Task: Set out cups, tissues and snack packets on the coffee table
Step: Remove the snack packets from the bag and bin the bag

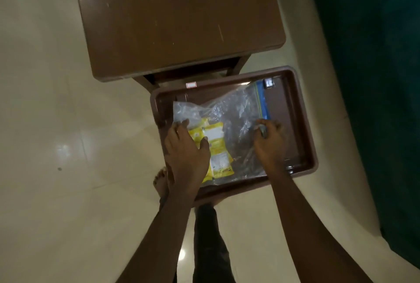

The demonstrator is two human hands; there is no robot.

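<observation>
Cream tiled floor (56, 100) all around, with a dark green cloth (375, 78) down the right side. The brown coffee table (177, 21) fills the top of the head view, and its top is scuffed. Just off the table's near edge is a brown tray (301, 123), and I can't tell what it's sitting on. A clear zip bag (236, 110) lies across the tray, its blue seal strip (263, 100) toward the far right corner. The yellow snack packets (217, 144) are in the bag, toward the tray's near left. Your left hand (185, 148) lies flat on the packets, fingers fairly straight and reaching toward the left edge. Your right hand (270, 141) is curled, pinching the bag's plastic just below the blue strip. Your bare foot (161, 180) pokes out by the tray's near left corner.
</observation>
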